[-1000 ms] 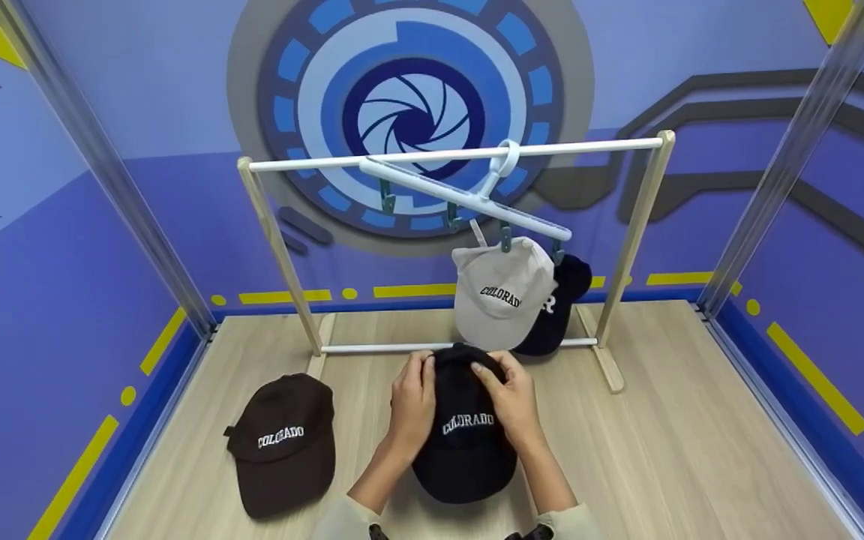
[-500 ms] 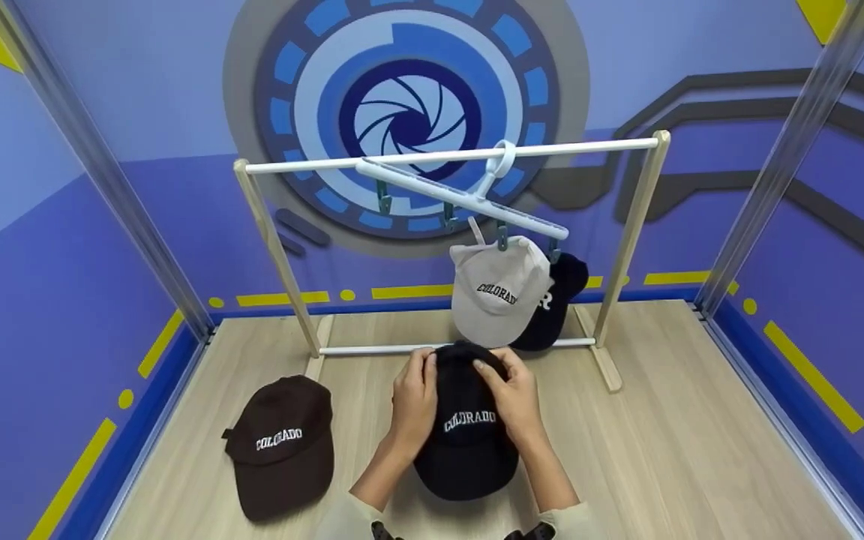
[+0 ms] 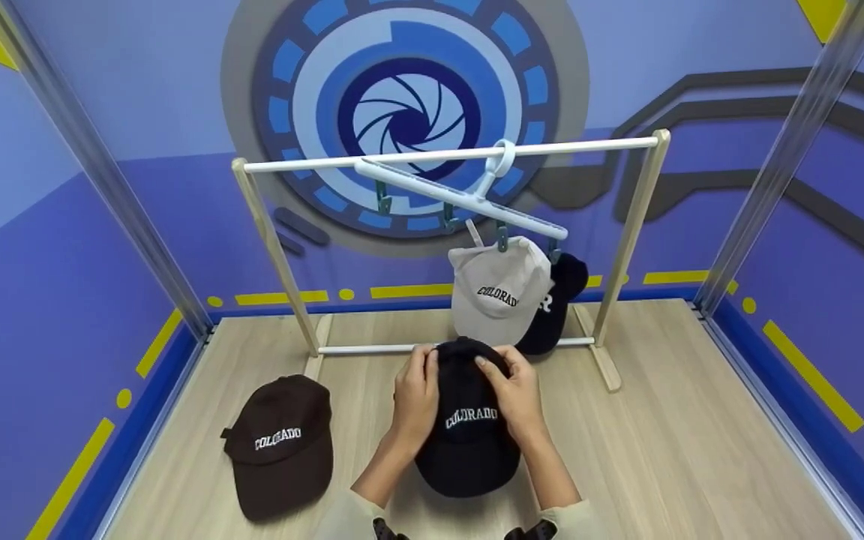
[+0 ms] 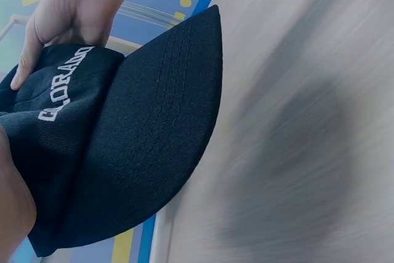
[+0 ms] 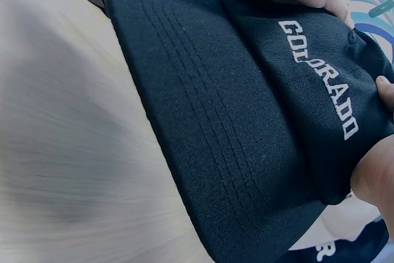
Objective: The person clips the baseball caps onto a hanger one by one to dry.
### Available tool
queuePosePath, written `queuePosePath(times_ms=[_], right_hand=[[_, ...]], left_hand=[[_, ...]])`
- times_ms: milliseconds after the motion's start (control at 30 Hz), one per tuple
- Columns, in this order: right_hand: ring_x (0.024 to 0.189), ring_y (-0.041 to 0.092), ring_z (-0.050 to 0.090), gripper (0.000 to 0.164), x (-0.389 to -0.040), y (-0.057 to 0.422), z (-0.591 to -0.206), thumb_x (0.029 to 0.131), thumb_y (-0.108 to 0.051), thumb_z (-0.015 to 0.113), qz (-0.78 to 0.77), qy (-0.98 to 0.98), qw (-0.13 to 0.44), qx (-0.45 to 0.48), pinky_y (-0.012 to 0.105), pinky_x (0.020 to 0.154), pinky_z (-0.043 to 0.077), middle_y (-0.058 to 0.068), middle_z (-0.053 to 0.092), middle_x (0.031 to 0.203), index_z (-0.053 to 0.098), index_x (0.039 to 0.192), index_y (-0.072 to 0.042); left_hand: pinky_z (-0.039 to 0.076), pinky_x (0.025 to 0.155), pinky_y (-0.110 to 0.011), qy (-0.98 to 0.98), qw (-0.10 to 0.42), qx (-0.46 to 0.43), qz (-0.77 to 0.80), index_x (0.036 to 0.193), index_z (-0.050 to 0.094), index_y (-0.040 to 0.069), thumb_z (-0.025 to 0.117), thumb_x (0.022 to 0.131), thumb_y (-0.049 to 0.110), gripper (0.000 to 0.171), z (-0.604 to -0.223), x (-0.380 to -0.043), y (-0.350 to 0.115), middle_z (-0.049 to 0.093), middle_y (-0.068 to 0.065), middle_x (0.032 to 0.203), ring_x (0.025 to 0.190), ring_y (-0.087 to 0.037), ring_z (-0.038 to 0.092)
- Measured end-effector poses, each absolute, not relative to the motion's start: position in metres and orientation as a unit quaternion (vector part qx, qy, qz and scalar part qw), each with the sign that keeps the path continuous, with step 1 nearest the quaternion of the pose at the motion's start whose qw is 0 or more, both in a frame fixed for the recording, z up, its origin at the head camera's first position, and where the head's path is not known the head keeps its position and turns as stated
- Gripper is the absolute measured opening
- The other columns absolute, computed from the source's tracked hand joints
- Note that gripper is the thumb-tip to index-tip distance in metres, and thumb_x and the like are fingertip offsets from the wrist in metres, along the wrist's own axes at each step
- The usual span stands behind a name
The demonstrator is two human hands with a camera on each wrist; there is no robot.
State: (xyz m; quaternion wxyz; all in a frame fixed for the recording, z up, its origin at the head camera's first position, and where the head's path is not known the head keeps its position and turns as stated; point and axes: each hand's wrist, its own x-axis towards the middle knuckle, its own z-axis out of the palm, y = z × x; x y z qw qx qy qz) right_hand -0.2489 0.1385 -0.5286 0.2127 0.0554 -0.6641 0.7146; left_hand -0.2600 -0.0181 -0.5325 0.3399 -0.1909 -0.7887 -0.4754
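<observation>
A black baseball cap (image 3: pixel 469 457) with white COLORADO lettering is held up between both hands, its brim pointing down toward me. My left hand (image 3: pixel 415 394) grips the crown's left side, thumb near the top. On the opposite side my right hand (image 3: pixel 518 390) pinches the crown, with its thumb on the front panel. In the left wrist view the black brim (image 4: pixel 154 127) stands clear of the table, above its shadow. The right wrist view shows the lettered crown (image 5: pixel 320 84) between both hands; fingers behind the cap are hidden.
A light blue clip hanger (image 3: pixel 462 199) hangs tilted from a wooden rack (image 3: pixel 282 255). Its right clips hold a light grey cap (image 3: pixel 496 296) and a black cap (image 3: pixel 548 322) behind it; two left clips hang bare. A dark brown cap (image 3: pixel 282 450) lies on the table at left.
Both hands have raised the black cap slightly, away from me toward the rack. The head view has shifted a little; the hanger and the other caps stay put.
</observation>
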Motion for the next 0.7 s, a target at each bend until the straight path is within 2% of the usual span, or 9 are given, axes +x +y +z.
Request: queuePosePath(times_ms=[233, 367, 700], right_hand=[[0.075, 0.017, 0.06, 0.019, -0.25, 0.139, -0.526, 0.083, -0.016, 0.073, 0.725, -0.653, 0.21, 0.058, 0.025, 0.067, 0.05, 0.01, 0.065, 0.087, 0.065, 0.091, -0.002], [0.075, 0.017, 0.06, 0.017, -0.25, 0.139, -0.522, 0.084, -0.014, 0.071, 0.734, -0.647, 0.196, 0.059, 0.025, 0.067, 0.05, 0.01, 0.065, 0.088, 0.064, 0.092, 0.0], [0.074, 0.015, 0.059, 0.013, -0.24, 0.134, -0.489, 0.086, -0.006, 0.068, 0.717, -0.666, 0.193, 0.067, 0.025, 0.066, 0.049, 0.009, 0.064, 0.086, 0.062, 0.092, 0.004]], left_hand=[[0.052, 0.071, -0.03, -0.785, 0.351, -0.193, -0.472, 0.103, 0.059, 0.009, 0.046, 0.1, 0.015, 0.014, -0.529, -0.261, -0.018, 0.065, -0.001, 0.093, 0.088, -0.013, 0.064], [0.052, 0.073, -0.028, -0.787, 0.341, -0.194, -0.476, 0.104, 0.058, 0.01, 0.044, 0.101, 0.018, 0.017, -0.528, -0.262, -0.018, 0.065, 0.0, 0.095, 0.09, -0.011, 0.063], [0.053, 0.07, -0.028, -0.785, 0.34, -0.191, -0.482, 0.105, 0.058, 0.011, 0.043, 0.102, 0.019, 0.017, -0.521, -0.266, -0.019, 0.064, 0.0, 0.094, 0.088, -0.011, 0.063]])
